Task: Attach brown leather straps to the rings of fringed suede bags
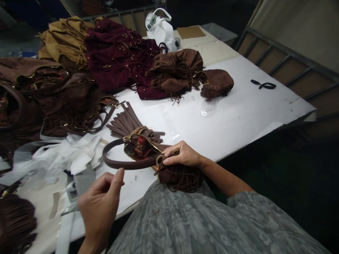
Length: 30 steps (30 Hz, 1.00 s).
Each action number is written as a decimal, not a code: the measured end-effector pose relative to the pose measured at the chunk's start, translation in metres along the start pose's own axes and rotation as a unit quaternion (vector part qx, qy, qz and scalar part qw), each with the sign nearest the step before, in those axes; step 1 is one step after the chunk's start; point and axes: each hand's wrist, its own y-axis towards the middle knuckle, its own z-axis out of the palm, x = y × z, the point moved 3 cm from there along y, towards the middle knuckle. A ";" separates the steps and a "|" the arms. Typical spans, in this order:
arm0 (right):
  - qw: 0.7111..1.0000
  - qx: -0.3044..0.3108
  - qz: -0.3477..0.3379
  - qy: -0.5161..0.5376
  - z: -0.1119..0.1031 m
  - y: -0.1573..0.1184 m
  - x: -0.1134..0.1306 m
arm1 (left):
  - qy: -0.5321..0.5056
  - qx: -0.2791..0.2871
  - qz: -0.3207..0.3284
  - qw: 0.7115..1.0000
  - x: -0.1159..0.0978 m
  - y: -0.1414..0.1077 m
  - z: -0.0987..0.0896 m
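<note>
A brown fringed handbag (180, 177) lies at the table's front edge, against the lap. Its zipped mouth is open and shows a red patterned lining (141, 146). My right hand (182, 154) is closed on the bag's top edge, beside a gold ring at the base of the strap. The brown strap (127, 164) loops out to the left over the table. Just below that loop, my left hand (102, 197) is raised with fingers curled and thumb pressed in; whatever it pinches, if anything, is hidden. Behind the bag spreads a brown tassel of flat strips (125, 123).
Brown bags (71, 98), maroon bags (113, 56) and a tan bag (65, 38) are heaped at the left and back. Crumpled white wrapping (71, 151) lies at left. Farther off are a white bag (160, 30), cardboard (191, 32) and a black strap (265, 85).
</note>
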 end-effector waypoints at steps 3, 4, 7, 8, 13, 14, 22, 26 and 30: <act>0.998 0.057 0.019 0.004 0.005 0.002 0.004 | 0.018 0.004 0.055 0.998 -0.019 -0.005 0.011; 0.997 0.077 0.020 0.003 0.007 0.003 0.005 | 0.010 0.046 0.042 0.998 -0.023 -0.003 0.020; 0.991 0.134 0.023 -0.008 0.011 0.006 0.009 | 0.067 0.204 0.019 0.977 -0.028 0.008 0.044; 0.988 0.150 0.025 -0.014 0.011 0.007 0.009 | 0.109 0.241 0.030 0.964 -0.028 0.011 0.048; 0.994 0.103 -0.007 -0.034 0.003 0.006 0.013 | 0.199 0.210 0.032 0.957 -0.028 0.019 0.042; 0.995 0.090 -0.016 -0.037 0.003 0.005 0.014 | 0.188 0.207 0.012 0.960 -0.026 0.019 0.042; 0.988 0.114 -0.082 -0.063 0.021 0.015 0.013 | 0.035 0.208 -0.109 0.971 -0.013 0.014 0.052; 0.970 0.152 -0.163 -0.097 0.021 0.019 0.019 | -0.030 0.194 -0.146 0.970 -0.016 0.012 0.050; 0.901 0.197 -0.291 -0.253 0.015 0.012 0.039 | -0.050 0.144 -0.122 0.981 -0.036 0.009 0.037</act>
